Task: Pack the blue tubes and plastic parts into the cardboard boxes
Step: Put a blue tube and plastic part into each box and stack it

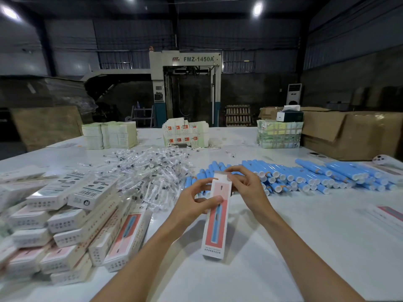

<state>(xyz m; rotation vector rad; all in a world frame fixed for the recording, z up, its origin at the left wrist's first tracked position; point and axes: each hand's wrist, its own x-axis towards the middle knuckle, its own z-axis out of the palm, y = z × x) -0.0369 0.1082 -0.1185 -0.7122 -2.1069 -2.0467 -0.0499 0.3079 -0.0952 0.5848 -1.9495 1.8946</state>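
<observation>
A slim white and pink cardboard box (214,227) stands tilted over the white table (305,236), its top flap up. My left hand (194,200) grips the box's upper left side, thumb across its front. My right hand (246,186) holds the top end, fingers curled round the flap. Behind my hands lies a long row of blue tubes (305,175) with white caps. Clear bagged plastic parts (150,171) are heaped at centre left.
Packed boxes (72,225) are piled at the left. Stacks of flat cartons (185,132), paper stacks (109,135) and a wrapped bundle (279,134) line the far edge. A large brown carton (353,134) stands at the right, a white controller (383,160) beside it.
</observation>
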